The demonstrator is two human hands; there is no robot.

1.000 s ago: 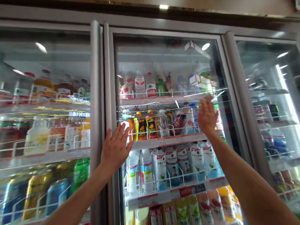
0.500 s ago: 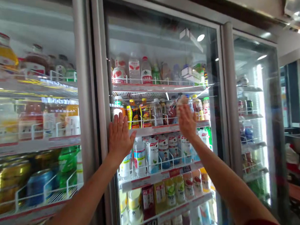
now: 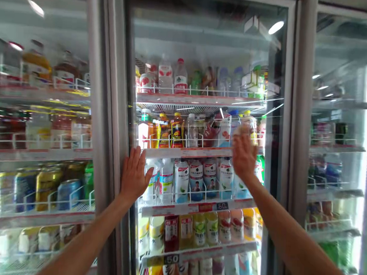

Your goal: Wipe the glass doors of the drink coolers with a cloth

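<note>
My left hand (image 3: 135, 174) lies flat with fingers stretched out at the left edge of the glass door (image 3: 202, 38) of a drinks fridge. Farther right, my right hand (image 3: 244, 155) is raised at the same glass, in front of the second and third shelves. Motion smears its fingers. A pale blurred patch shows around its fingertips; whether that is a cloth or a reflection, I cannot tell. Behind the glass stand rows of bottles, among them white-labelled bottles (image 3: 196, 180) between my hands and dark bottles with yellow caps (image 3: 177, 131) above them.
A metal door frame (image 3: 110, 111) runs upright just left of my left hand. Beyond it, another fridge section holds cans (image 3: 49, 189) and bottles. On the right, past a second upright (image 3: 301, 117), are more stocked shelves (image 3: 336, 149). Ceiling lights reflect in the glass.
The view has swung to the right and levelled out. My right hand remains raised at the glass, its fingers now more blurred; my left hand remains flat near the door's left edge.
</note>
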